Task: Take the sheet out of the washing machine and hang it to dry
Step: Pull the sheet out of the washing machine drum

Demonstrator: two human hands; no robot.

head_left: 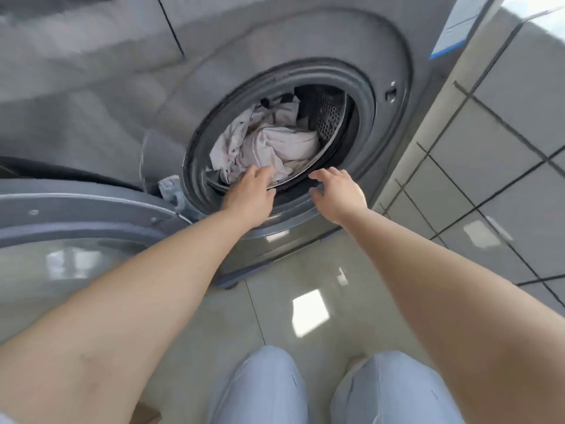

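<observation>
A grey front-loading washing machine fills the upper view, its round opening facing me. A crumpled pale pink and white sheet lies bunched inside the drum. My left hand reaches to the lower rim of the opening, fingers extended toward the sheet's lower edge; whether they touch it is unclear. My right hand hovers just outside the lower right of the rim, fingers spread and loosely bent, holding nothing.
The machine's round door hangs swung open at the left, level with my left forearm. A tiled wall stands close on the right. Glossy floor tiles and my knees in light trousers lie below.
</observation>
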